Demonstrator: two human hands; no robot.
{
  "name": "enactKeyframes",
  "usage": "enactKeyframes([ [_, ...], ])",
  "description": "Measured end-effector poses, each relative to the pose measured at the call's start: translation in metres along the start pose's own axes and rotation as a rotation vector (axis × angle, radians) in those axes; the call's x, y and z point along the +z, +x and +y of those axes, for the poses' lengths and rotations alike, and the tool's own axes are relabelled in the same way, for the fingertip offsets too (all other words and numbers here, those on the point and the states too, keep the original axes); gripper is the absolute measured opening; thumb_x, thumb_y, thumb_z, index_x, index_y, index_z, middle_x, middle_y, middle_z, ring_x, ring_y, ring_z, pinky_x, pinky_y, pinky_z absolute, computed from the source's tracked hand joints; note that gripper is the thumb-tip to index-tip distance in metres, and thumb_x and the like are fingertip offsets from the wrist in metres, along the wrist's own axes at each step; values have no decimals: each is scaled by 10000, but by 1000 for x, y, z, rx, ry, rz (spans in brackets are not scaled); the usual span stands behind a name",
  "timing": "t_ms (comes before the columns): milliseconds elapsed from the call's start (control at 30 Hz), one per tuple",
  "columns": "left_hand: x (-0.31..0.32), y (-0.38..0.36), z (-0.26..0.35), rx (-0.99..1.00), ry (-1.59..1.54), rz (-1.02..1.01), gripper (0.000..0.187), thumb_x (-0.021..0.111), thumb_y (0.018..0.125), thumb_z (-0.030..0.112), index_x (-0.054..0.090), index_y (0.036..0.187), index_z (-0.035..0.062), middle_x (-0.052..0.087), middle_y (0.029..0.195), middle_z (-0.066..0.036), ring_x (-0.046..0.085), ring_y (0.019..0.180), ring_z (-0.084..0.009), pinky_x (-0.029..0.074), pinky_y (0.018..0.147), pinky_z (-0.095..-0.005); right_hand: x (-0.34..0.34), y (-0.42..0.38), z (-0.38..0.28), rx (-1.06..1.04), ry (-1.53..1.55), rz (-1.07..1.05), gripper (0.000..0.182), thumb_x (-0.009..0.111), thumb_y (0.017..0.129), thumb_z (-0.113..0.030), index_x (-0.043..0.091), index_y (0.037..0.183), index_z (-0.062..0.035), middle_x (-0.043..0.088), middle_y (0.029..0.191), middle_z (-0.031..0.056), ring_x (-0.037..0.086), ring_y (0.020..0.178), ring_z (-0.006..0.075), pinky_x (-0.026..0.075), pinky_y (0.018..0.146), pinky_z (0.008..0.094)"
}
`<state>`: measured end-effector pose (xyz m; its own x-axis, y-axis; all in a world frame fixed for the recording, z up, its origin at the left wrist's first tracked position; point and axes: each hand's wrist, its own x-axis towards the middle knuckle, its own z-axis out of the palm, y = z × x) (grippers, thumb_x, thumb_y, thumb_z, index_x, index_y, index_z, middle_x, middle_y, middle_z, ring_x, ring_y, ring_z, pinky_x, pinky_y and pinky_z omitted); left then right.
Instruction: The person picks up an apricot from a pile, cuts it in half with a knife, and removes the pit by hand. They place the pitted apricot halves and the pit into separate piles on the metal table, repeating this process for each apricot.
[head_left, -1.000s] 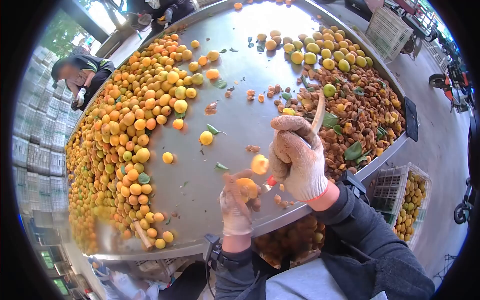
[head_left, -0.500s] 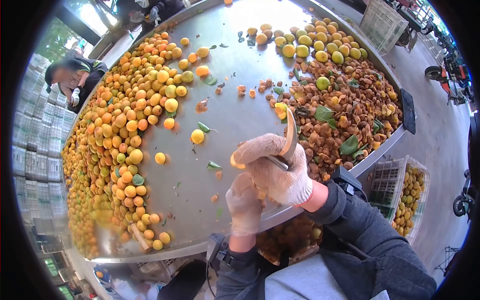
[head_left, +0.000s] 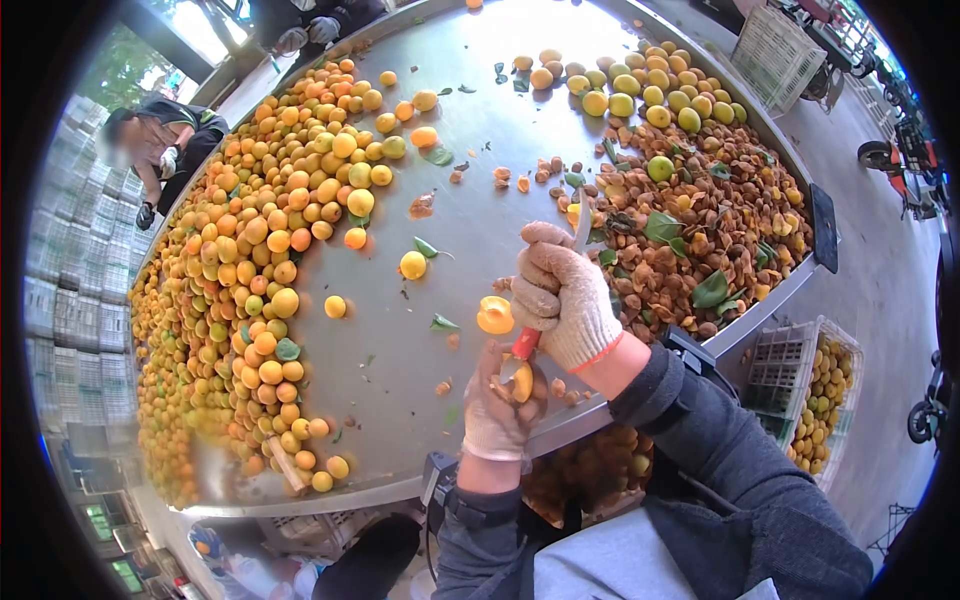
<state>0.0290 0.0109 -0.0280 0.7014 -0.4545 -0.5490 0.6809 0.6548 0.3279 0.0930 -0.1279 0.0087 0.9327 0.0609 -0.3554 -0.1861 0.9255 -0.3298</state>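
Observation:
My gloved right hand [head_left: 565,295] is closed around the red handle of a curved knife [head_left: 583,220], its blade pointing up and away from me. Just below it, my gloved left hand [head_left: 503,405] holds a piece of apricot [head_left: 522,382] between thumb and fingers. An opened orange apricot [head_left: 494,314] is beside the right hand, above the left one. Both hands are over the near edge of the metal table [head_left: 390,370]. Right of them lies a heap of brown pits and scraps [head_left: 690,220] with green leaves.
Whole apricots [head_left: 250,250] are piled along the table's left side, with more [head_left: 660,85] at the far right. A wooden stick [head_left: 286,463] lies near the front left. Crates [head_left: 820,400] of fruit stand at right. Co-workers [head_left: 165,150] are at the left and far edges.
The knife has turned more upright, and its red handle now shows. An opened apricot now shows beside my right hand, and a piece is visible in my left hand. The co-worker at left has shifted their arms.

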Motion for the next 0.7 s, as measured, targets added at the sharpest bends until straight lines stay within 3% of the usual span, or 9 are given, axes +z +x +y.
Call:
enactKeyframes([
  [100,20,-5,3,358,348,344,365,588,934,321,575,1177,49,598,826,-49,582,628,-117,416,463,-218,3,1,-9,-166,-57,-27,175,464,904,-31,598,993,-101,325,562,-29,270,367,85,217,342,229],
  [233,-3,6,5,545,435,215,404,662,898,191,544,1258,50,588,1007,-50,610,761,-130,504,591,-249,22,-24,-14,-270,-687,12,176,518,879,0,611,1012,-68,482,605,-12,353,387,67,265,358,231],
  [267,-5,4,9,561,376,185,418,679,886,168,538,1261,46,585,1037,-66,615,785,-145,521,652,-260,21,-27,-13,-316,-819,22,164,540,867,2,624,1001,-38,565,660,4,482,458,94,393,416,258],
  [300,-4,2,12,574,315,155,435,696,874,145,532,1264,42,582,1067,-81,621,809,-159,537,714,-272,16,-26,-9,-318,-815,27,164,540,867,2,624,1001,-38,565,660,4,482,458,94,393,416,258],
  [367,3,-2,17,543,149,104,442,687,884,179,522,1268,35,585,1080,-91,621,861,-179,538,752,-287,4,-21,-3,-643,-1158,-329,155,559,860,-15,633,996,-16,606,712,19,587,601,121,497,560,272],
  [400,6,-3,19,515,-18,54,452,677,895,214,511,1273,28,587,1094,-100,621,913,-198,539,791,-302,8,-28,-9,-455,-1313,-370,178,599,842,-50,650,1013,-53,664,799,60,660,739,178,531,704,291],
  [533,-5,5,18,477,10,61,490,653,908,290,493,1276,9,585,1137,-116,609,997,-221,525,865,-341,-4,-31,-2,-412,-1878,-600,293,668,755,-94,673,1039,-166,667,877,117,651,803,320,533,706,379],
  [633,-30,9,16,446,173,56,424,571,936,370,548,1213,50,607,1136,-98,598,1042,-219,537,843,-368,-1,-31,-7,-286,-2042,-621,332,677,733,-101,670,1061,-153,673,895,120,653,809,330,528,697,397],
  [700,-39,9,20,311,118,18,529,654,890,362,517,1244,-6,606,1130,-113,612,1016,-232,527,875,-367,-3,-32,-9,-306,-2024,-650,316,678,738,-109,673,1052,-148,673,903,123,650,813,332,526,692,398],
])
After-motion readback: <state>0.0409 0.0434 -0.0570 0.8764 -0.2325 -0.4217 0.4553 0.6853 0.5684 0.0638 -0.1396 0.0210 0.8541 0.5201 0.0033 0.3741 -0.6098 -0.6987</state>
